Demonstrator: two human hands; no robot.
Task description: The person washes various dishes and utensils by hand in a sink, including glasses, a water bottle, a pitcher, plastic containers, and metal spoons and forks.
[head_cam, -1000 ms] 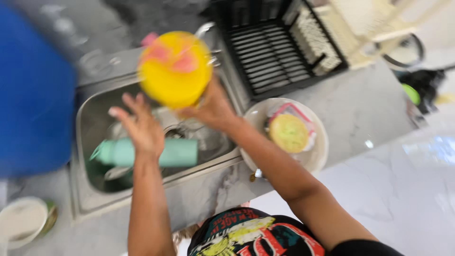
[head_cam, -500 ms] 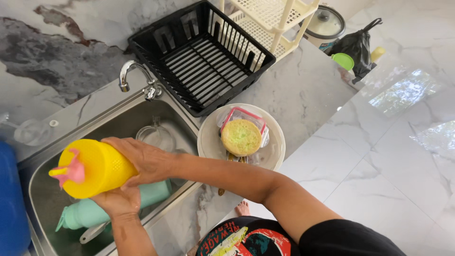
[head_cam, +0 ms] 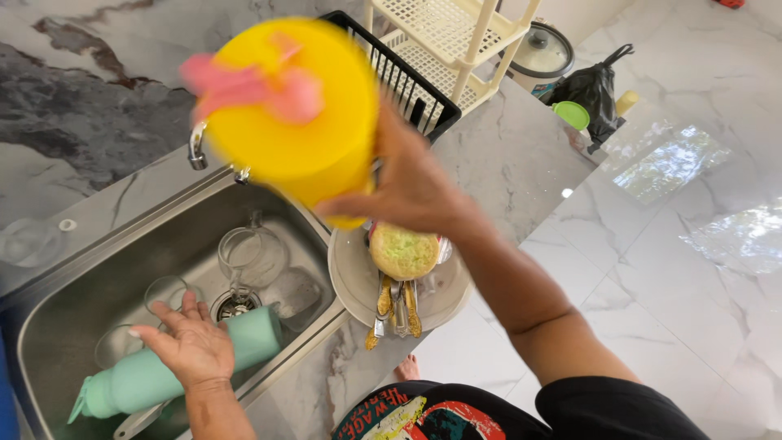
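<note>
Right hand (head_cam: 415,183) grips a yellow container (head_cam: 301,114) with a pink lid piece, raised above the steel sink (head_cam: 122,244). Left hand (head_cam: 191,346), at 7 o'clock from it, rests open-fingered on a mint-green bottle (head_cam: 138,376) lying in the sink. At 5 o'clock, a cream plate (head_cam: 350,281) sits on the marble counter (head_cam: 513,155).

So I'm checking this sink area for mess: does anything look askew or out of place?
A few things. The mint green bottle lies on its side in the sink, under the left hand. The plate of sponge and cutlery overhangs the counter edge. The right hand holds the yellow container raised and tilted.
</note>
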